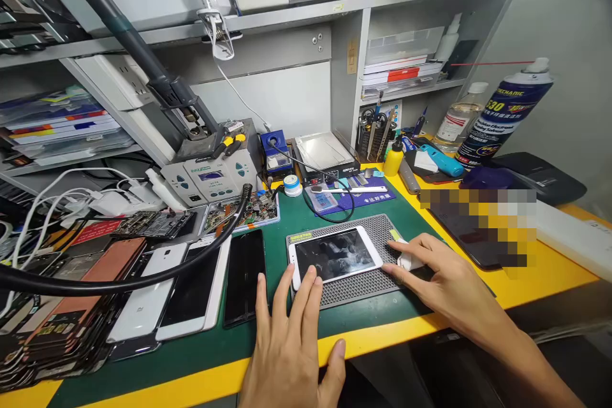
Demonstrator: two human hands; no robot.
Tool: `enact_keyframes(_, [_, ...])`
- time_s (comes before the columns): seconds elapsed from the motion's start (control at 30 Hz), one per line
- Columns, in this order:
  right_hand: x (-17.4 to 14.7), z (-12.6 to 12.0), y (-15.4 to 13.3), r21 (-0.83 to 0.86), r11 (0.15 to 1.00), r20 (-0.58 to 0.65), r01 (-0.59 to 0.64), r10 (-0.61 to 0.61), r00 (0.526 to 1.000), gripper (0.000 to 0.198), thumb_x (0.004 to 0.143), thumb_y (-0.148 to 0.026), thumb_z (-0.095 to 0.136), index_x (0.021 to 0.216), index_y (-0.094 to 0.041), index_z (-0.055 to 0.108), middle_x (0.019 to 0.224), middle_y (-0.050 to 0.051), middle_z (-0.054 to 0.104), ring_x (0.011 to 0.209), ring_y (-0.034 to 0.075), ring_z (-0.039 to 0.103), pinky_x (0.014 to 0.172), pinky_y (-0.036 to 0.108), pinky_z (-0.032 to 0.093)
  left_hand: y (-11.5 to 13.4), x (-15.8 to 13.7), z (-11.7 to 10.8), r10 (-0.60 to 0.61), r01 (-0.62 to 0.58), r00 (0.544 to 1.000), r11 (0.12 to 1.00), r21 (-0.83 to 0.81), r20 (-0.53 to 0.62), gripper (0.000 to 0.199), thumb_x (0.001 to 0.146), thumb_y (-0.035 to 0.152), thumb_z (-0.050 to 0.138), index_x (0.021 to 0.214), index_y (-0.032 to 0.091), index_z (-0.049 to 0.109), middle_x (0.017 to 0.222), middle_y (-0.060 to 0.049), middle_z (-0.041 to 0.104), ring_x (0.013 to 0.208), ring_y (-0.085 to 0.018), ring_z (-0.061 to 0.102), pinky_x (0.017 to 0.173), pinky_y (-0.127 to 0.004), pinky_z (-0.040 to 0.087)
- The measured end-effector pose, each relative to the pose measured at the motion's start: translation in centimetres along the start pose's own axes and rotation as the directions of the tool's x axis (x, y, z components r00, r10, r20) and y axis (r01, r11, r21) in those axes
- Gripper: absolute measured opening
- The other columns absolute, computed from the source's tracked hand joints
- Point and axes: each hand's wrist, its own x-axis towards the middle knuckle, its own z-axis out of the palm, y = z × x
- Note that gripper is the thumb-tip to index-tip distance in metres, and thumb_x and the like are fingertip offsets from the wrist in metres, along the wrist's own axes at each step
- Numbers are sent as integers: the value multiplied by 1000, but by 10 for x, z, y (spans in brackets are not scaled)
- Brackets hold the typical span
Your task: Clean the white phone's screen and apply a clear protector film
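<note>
Bright, even light from overhead; soft glare on the phone screen (335,254) just beyond the fingers (308,287); shelves bow at the edges; a pixelated patch right.

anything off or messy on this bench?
Mostly the left side: loose phones and bare boards lie heaped and overlapping, spilling toward the bench edge. The white phone sits slightly askew on the grey mat, its glass smudged. Left hand touches it; right hand holds a white wad.

The person is wearing nothing on the hands: left hand (287,338) and right hand (442,277) are showing bare, with forearms unsleeved.
</note>
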Motion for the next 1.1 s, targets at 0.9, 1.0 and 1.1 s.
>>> enact_keyframes(0.9, [-7,0,-18,-132,966,-15,221,-225,974,28,102,-16,62,129,-17,64,93,5,55,82,17,55,71,31,45,0,4,11,-161,143,975,982,-128,-151,48,91,21,58,136,7,59,141,-12,67,141,-41,51,119,-75,32])
enact_keyframes(1.0, [-6,0,-18,-148,958,-4,245,-249,969,27,102,-13,62,129,-13,63,95,6,52,83,17,53,73,31,43,-2,4,12,-158,137,975,981,-137,-159,48,90,22,59,135,6,60,140,-13,68,137,-42,54,118,-75,33])
enact_keyframes(1.1, [-6,0,-19,-153,954,4,258,-261,965,27,102,-13,61,129,-12,62,95,6,51,83,16,52,73,30,43,-3,4,13,-145,124,974,984,-127,-171,47,89,22,59,133,5,61,139,-14,68,135,-43,55,117,-76,33])
